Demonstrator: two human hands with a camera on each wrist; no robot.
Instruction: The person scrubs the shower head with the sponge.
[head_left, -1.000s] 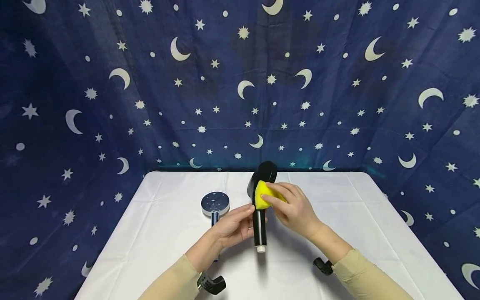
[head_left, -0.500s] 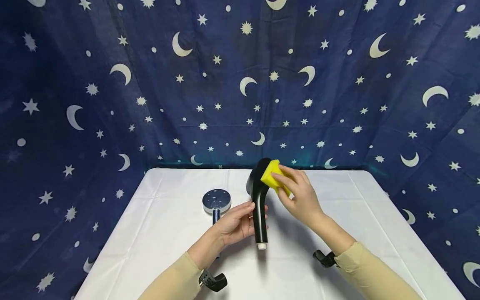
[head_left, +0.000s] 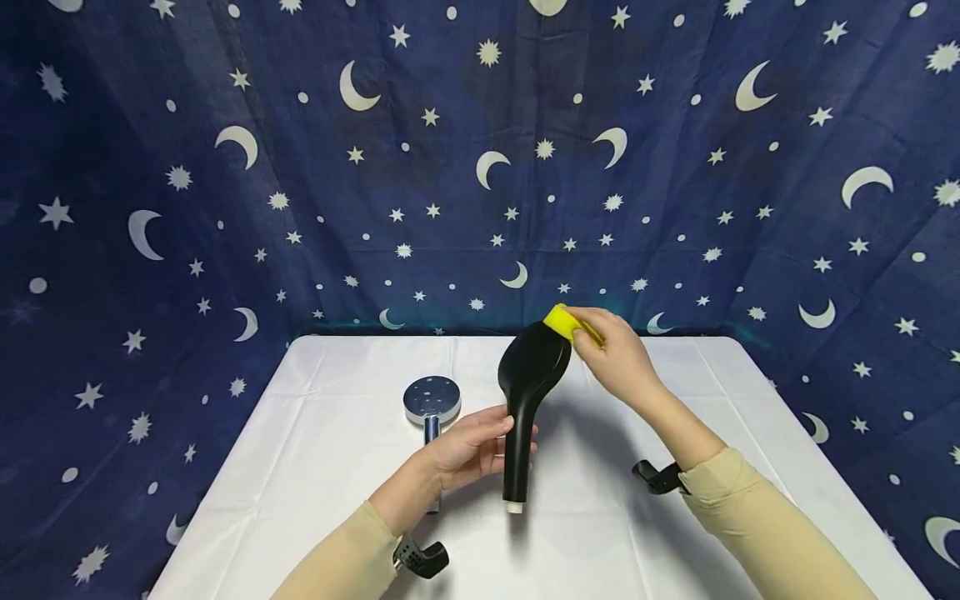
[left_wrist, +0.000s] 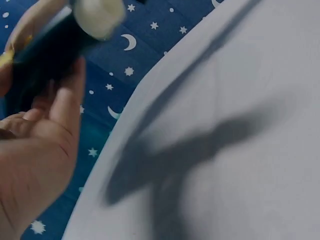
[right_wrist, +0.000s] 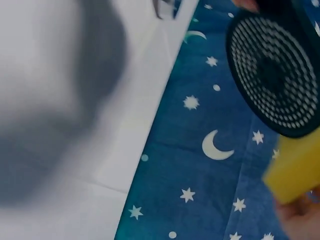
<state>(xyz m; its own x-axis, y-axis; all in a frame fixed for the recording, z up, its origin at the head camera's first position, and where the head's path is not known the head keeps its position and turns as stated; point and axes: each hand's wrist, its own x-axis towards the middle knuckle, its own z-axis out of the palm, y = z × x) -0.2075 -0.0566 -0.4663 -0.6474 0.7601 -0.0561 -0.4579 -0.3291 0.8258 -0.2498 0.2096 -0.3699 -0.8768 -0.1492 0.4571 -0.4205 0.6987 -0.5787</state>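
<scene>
A black shower head (head_left: pixel 534 364) is held above the table by my left hand (head_left: pixel 474 447), which grips its handle with the white threaded end pointing down. In the right wrist view, the nozzle face of the black shower head (right_wrist: pixel 272 70) shows rings of small holes. My right hand (head_left: pixel 618 354) pinches a yellow sponge (head_left: pixel 562 323) against the upper right rim of the head. From the left wrist, the left hand (left_wrist: pixel 47 135) appears with fingers round the dark handle, its pale end (left_wrist: pixel 100 17) nearest the camera.
A chrome shower head (head_left: pixel 431 400) lies on the white-clothed table (head_left: pixel 322 467) left of the black one, its handle partly behind my left hand. A blue curtain (head_left: pixel 420 167) with moons and stars hangs behind the table and at both sides.
The sponge in my right hand has moved up from the neck to the head's top right rim. My left hand has turned the black shower head so its broad back faces me.
</scene>
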